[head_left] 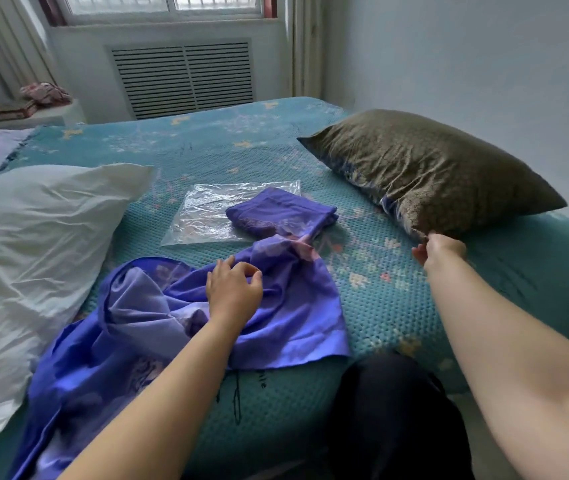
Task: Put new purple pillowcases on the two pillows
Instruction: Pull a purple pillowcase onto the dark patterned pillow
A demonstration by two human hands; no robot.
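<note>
Right hand (439, 250) at the near corner of the brown pillow (428, 174) — fingers curled, seemingly pinching that corner, though the fingertips are turned away and hard to read. Pillow lying to the right on the teal bedspread (390, 296), long axis slanting from far-left to near-right, near corner pointing toward the hand. Left hand (233, 285) resting on the unfolded purple pillowcase (276, 323), fingers bent and gathering a fold of cloth near its upper edge. Pillowcase spread between the two arms, nearer the left. Second purple pillowcase (281, 213) folded — lying partly on a clear plastic bag (203, 216), farther back. White pillow (33, 258) far left, bare. Likely next: drawing the brown pillow leftward toward the cloth's opening.
</note>
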